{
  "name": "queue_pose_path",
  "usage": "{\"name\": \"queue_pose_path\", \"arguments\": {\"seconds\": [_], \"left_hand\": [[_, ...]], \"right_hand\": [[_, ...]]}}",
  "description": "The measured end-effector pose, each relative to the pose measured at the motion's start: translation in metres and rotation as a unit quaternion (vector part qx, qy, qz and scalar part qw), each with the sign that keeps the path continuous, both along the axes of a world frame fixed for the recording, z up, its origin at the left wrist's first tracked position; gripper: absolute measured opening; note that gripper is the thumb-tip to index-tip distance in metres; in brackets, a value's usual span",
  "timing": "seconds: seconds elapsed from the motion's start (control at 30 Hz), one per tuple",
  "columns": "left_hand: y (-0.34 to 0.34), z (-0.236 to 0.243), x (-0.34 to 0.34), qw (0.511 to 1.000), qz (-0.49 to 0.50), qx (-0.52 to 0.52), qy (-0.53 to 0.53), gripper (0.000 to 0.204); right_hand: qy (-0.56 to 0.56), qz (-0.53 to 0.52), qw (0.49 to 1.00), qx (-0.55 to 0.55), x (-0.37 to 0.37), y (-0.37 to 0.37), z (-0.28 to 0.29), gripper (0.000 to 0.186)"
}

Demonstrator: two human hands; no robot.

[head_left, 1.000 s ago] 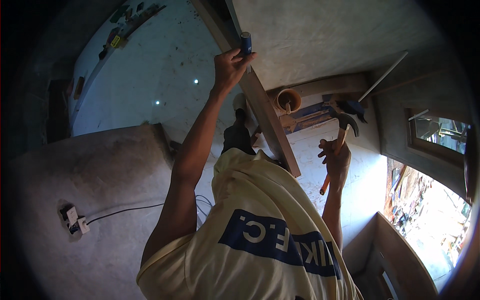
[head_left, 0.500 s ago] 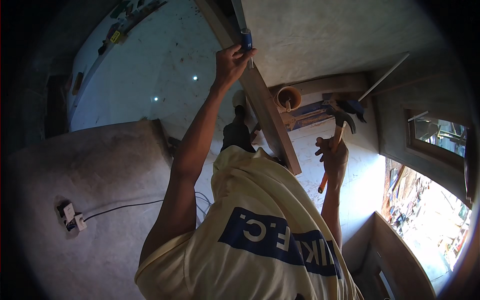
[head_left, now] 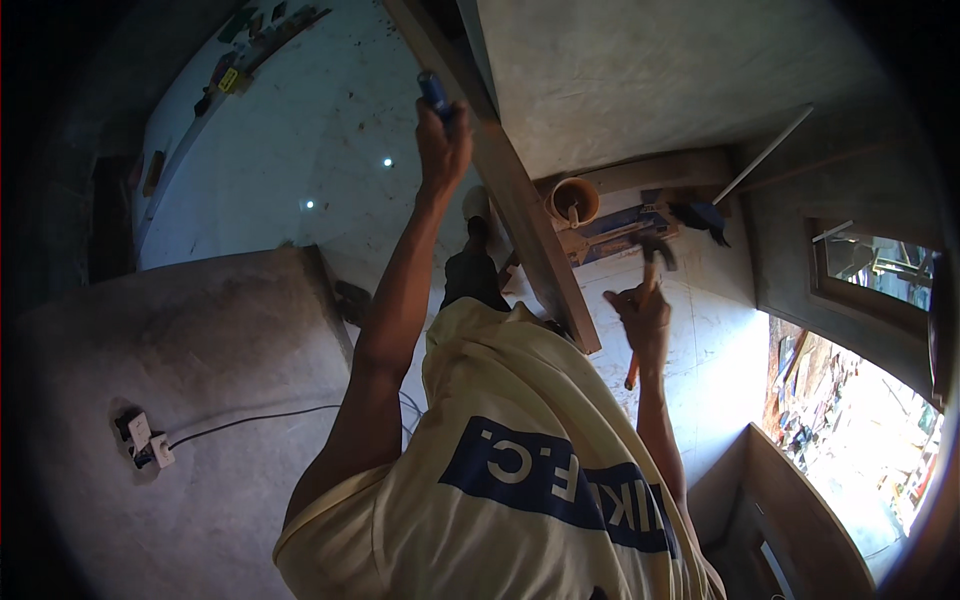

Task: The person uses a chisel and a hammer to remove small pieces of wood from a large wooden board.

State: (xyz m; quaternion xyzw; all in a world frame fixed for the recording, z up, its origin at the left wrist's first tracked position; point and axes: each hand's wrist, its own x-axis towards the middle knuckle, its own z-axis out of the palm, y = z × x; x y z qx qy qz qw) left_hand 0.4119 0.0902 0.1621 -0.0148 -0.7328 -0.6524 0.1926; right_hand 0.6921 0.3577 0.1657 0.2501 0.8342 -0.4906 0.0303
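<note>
My left hand (head_left: 443,145) is closed around a blue-handled chisel (head_left: 433,92), its handle end pointing up past the fingers; the blade is hidden. That hand is just left of a long wooden beam (head_left: 530,215), apart from it. My right hand (head_left: 645,318) grips a claw hammer (head_left: 653,270) about the middle of its handle. The hammer's dark head is above the fist, and the orange handle end shows below it. The beam runs diagonally between my two hands.
A brown bucket (head_left: 575,200) stands right of the beam, near a blue-and-brown board (head_left: 620,230). A power outlet with plugs (head_left: 145,440) and a black cable (head_left: 250,412) is at left. Low wooden panel (head_left: 810,500) and bright doorway lie at right. Scattered items (head_left: 230,80) line the far left.
My left hand has moved left off the beam with the chisel, whose handle now tilts left. My right hand has moved slightly left and down with the hammer.
</note>
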Motion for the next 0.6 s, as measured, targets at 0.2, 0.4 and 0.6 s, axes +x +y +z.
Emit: {"name": "queue_pose_path", "arguments": {"seconds": [0.2, 0.4, 0.6], "left_hand": [[0.008, -0.044, 0.038, 0.901, -0.057, -0.379, -0.206, 0.067], [0.046, -0.059, 0.059, 0.887, -0.018, -0.391, -0.244, 0.062], [0.043, -0.078, 0.054, 0.87, 0.023, -0.419, -0.259, 0.055]], "right_hand": [[-0.132, -0.026, 0.989, 0.062, 0.062, 0.004, -0.09, 0.048], [-0.191, -0.231, 0.905, -0.303, 0.111, -0.002, -0.171, 0.06], [-0.128, -0.345, 0.721, -0.587, 0.11, -0.05, -0.173, 0.058]]}}
